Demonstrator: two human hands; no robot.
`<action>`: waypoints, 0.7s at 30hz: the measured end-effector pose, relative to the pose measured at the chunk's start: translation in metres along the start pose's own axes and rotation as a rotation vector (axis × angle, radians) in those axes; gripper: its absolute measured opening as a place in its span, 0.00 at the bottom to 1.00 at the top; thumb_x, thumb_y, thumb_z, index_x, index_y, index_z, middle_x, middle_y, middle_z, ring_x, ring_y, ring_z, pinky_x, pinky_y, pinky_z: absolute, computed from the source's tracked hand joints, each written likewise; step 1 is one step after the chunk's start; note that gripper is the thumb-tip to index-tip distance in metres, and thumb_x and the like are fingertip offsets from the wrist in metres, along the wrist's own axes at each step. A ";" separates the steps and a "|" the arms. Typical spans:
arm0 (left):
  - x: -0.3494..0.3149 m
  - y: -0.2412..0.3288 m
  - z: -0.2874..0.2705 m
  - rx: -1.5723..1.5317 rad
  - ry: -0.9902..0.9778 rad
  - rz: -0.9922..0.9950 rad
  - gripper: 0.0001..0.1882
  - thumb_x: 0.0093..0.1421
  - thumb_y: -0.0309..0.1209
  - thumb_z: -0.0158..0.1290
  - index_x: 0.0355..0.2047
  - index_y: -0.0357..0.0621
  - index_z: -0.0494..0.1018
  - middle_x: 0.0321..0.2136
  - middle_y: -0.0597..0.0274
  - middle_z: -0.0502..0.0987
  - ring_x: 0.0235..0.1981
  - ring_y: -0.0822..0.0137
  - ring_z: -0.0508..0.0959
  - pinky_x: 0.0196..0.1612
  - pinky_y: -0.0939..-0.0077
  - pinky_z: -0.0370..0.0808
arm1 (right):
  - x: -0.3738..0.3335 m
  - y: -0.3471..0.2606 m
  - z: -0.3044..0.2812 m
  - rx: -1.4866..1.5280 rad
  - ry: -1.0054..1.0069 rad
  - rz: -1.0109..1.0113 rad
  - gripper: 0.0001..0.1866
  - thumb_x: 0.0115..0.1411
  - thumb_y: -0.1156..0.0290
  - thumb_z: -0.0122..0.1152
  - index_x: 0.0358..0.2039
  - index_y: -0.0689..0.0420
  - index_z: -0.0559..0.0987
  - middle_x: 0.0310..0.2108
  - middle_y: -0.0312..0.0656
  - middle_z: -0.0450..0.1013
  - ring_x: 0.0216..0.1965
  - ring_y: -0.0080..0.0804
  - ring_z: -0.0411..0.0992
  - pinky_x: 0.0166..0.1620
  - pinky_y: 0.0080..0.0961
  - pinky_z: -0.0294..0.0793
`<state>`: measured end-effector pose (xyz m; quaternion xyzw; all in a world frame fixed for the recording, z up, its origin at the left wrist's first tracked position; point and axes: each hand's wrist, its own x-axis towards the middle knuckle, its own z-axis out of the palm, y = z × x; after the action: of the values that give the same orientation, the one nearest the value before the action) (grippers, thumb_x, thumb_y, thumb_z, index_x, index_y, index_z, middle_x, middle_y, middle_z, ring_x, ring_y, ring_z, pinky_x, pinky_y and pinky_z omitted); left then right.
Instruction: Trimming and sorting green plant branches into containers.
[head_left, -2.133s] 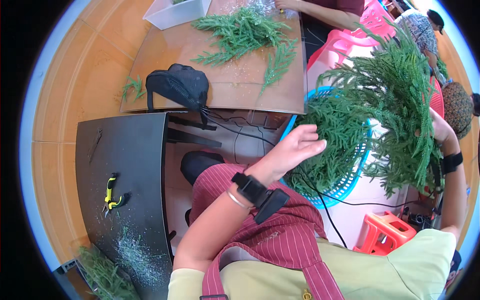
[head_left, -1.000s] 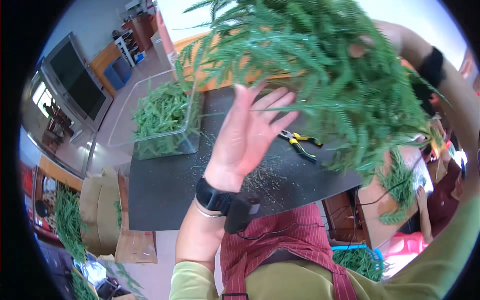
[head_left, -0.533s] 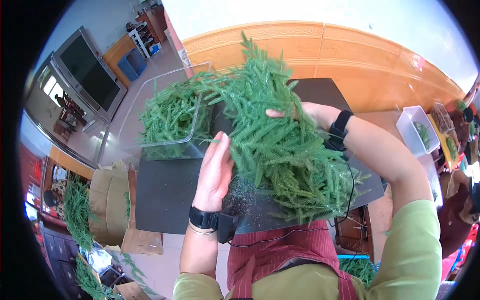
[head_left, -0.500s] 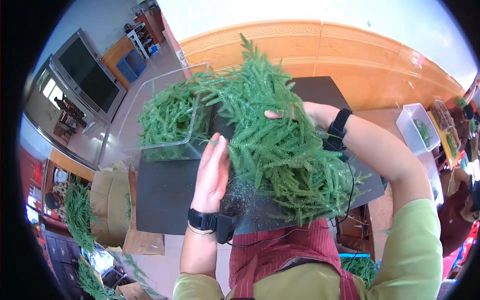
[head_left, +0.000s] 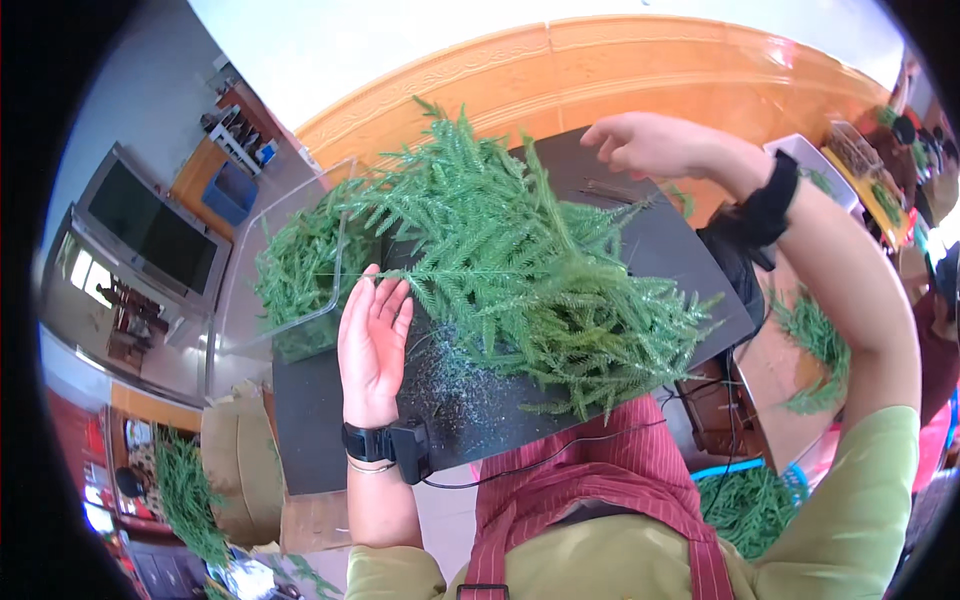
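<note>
A large heap of green artificial pine sprigs (head_left: 500, 240) lies across the dark tabletop (head_left: 320, 420). To its left, my left hand (head_left: 375, 345) is raised, open, palm showing and fingers a little apart. Its fingertips are beside a thin stem end of the heap; I cannot tell whether they touch. My right hand (head_left: 650, 145) hovers over the table's far right edge, away from the heap. Its fingers are loosely bent and apart, with nothing visible in them. Several thin dark stems (head_left: 610, 190) are just below it.
A clear plastic bin (head_left: 345, 250) of green sprigs stands at the table's left. Glittery crumbs (head_left: 450, 380) litter the tabletop. A cardboard box (head_left: 235, 460) is at lower left, a blue basket (head_left: 795, 480) of greenery at lower right. Cables (head_left: 570, 450) run from my wrist devices.
My right hand has come off the heap and moved up and right. My left hand has opened more. The heap lies flatter and wider, and the view has shifted.
</note>
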<state>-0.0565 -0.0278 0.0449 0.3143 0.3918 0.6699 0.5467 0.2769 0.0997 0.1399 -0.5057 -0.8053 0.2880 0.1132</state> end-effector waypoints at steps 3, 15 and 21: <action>0.011 0.003 -0.006 -0.106 -0.064 -0.048 0.18 0.60 0.35 0.48 0.48 0.40 0.64 0.37 0.60 0.72 0.38 0.71 0.73 0.38 0.80 0.73 | -0.048 -0.003 -0.017 -0.032 -0.069 0.024 0.18 0.55 0.69 0.49 0.47 0.58 0.69 0.35 0.39 0.71 0.34 0.26 0.69 0.37 0.24 0.71; 0.017 0.036 0.048 0.012 -0.149 0.206 0.12 0.61 0.31 0.46 0.41 0.36 0.69 0.32 0.61 0.74 0.29 0.73 0.76 0.34 0.82 0.76 | -0.214 0.011 0.106 -0.551 -0.132 0.006 0.30 0.43 0.50 0.64 0.42 0.56 0.70 0.32 0.46 0.71 0.32 0.41 0.73 0.33 0.33 0.73; 0.015 0.072 0.062 0.121 -0.144 0.326 0.14 0.61 0.32 0.46 0.43 0.36 0.69 0.32 0.63 0.74 0.29 0.76 0.75 0.33 0.87 0.74 | -0.185 0.048 0.140 -0.577 0.073 0.013 0.36 0.43 0.53 0.65 0.49 0.54 0.62 0.40 0.50 0.65 0.30 0.46 0.72 0.32 0.37 0.73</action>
<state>-0.0423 -0.0090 0.1379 0.4530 0.3351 0.7006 0.4378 0.3323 -0.0963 0.0192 -0.5324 -0.8460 0.0293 -0.0083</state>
